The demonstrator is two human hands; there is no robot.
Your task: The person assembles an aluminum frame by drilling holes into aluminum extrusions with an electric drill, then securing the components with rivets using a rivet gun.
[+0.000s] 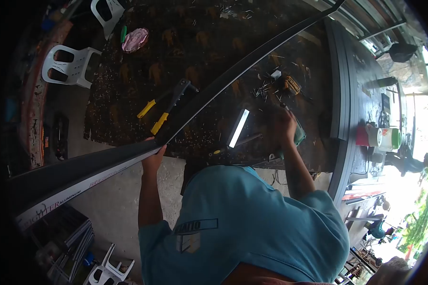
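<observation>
A long dark aluminum bar (233, 78) with a lettered white strip runs slantwise over the table. My left hand (155, 153) is wrapped around its edge, at the table's near side. My right hand (287, 127) is closed on a green tool (299, 134), whose shape is partly hidden by the hand and dark shade. A short silver metal piece (238, 128) lies between my hands. Near the bar, a hand riveter (175, 102) with yellow grips rests on the tabletop. Beyond my right hand are a yellow-and-black tool (292, 85) and scattered rivets (261, 90).
The dark worktable (142, 104) is strewn with shavings. A pink cloth bundle (135, 40) lies at its far left. White plastic chairs (71, 64) stand to the left. Stacked grey bars (340, 95) line the right side. A person (409, 162) is farther right.
</observation>
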